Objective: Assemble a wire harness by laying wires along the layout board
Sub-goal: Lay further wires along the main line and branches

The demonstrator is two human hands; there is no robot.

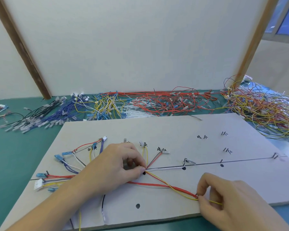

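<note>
Head view: the left hand (122,165) pinches the wires at the layout board (173,130) centre. At its 4 o'clock the right hand (227,197) pinches red and yellow wires (172,186) (drawn taut). Loose wire piles (157,102) lie at 12 o'clock.

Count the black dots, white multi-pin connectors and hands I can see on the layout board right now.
Black dots: 4 (one partly under the thumb)
White multi-pin connector: 1
Hands: 2, left hand and right hand, both pinching the wires
Total: 7
</note>
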